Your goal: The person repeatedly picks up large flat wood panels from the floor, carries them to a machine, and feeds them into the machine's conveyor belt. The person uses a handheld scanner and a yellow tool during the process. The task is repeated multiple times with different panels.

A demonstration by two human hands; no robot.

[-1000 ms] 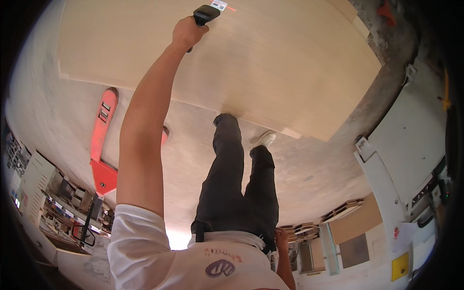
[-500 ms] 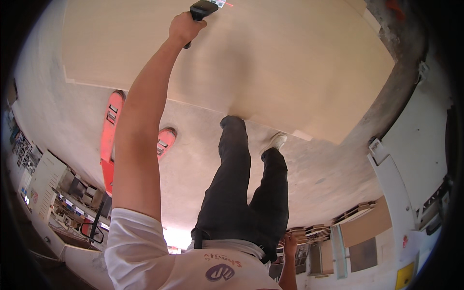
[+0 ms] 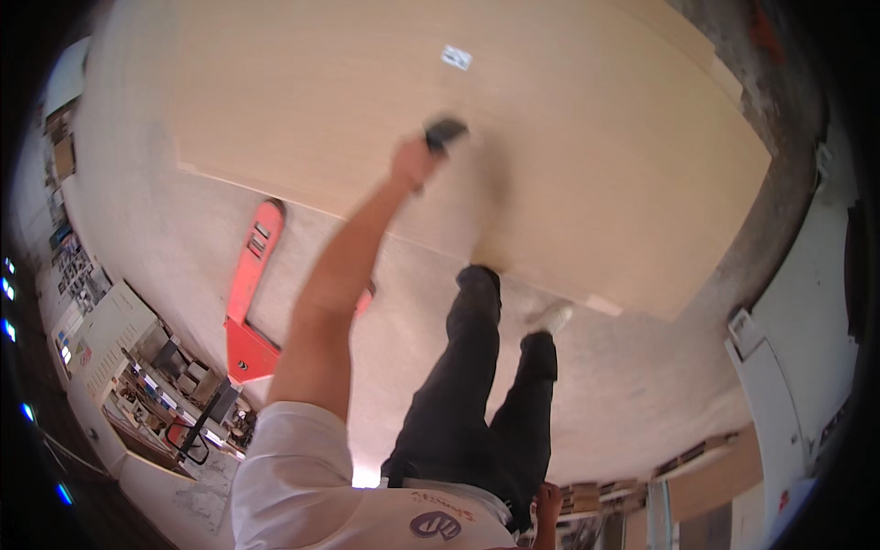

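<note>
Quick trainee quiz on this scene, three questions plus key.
1. Which of the person's hands holds the scanner?
2. True or false: in this view, the pallet truck is left of the legs.
3. Fill in: the white label is on the large tan ____.

Key:
1. The left hand.
2. True.
3. board.

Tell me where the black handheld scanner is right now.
In the head view, upper middle: the scanner is in the left grip, over the tan board, below the white label.
</note>
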